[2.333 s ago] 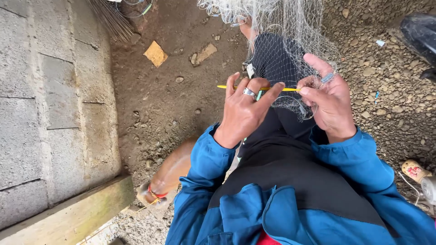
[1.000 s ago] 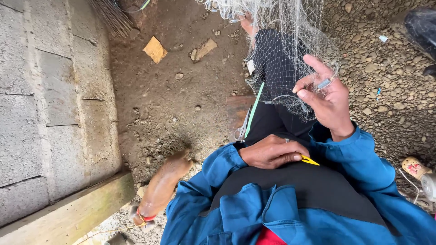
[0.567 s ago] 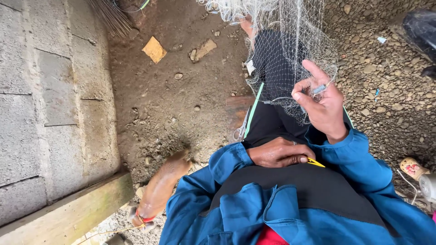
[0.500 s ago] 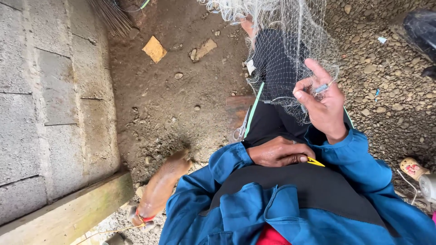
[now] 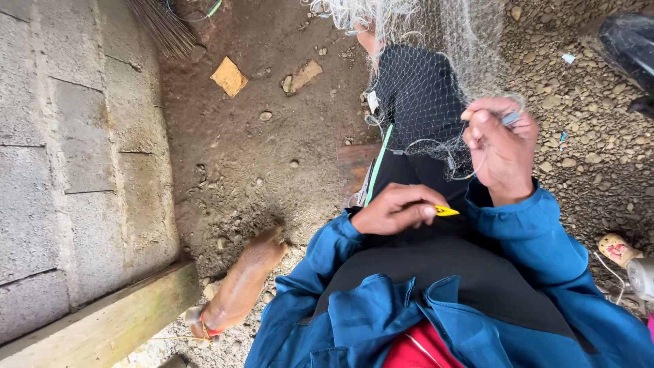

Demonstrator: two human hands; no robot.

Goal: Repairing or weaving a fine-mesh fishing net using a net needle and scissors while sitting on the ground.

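Note:
A fine pale fishing net (image 5: 436, 75) hangs down from the top of the view and drapes over my black-clad leg (image 5: 415, 102). My right hand (image 5: 501, 146) is raised and pinches a fold of the net's mesh, with a small grey piece between its fingertips. My left hand (image 5: 398, 208) rests low on my lap, fingers closed around a yellow netting needle (image 5: 446, 211) whose tip sticks out to the right. A thin loop of line sags between the net and my lap. Both arms wear blue sleeves.
A grey block wall (image 5: 68, 150) and a wooden beam (image 5: 102, 320) stand at the left. Bare earth lies ahead with a yellow scrap (image 5: 229, 76) and small stones. My bare foot (image 5: 238, 289) rests at the lower middle. Gravel covers the right, with a dark bag (image 5: 630, 48) top right.
My left hand came down from the net to my lap with the yellow needle. My right hand stayed up on the mesh and curled its fingers tighter.

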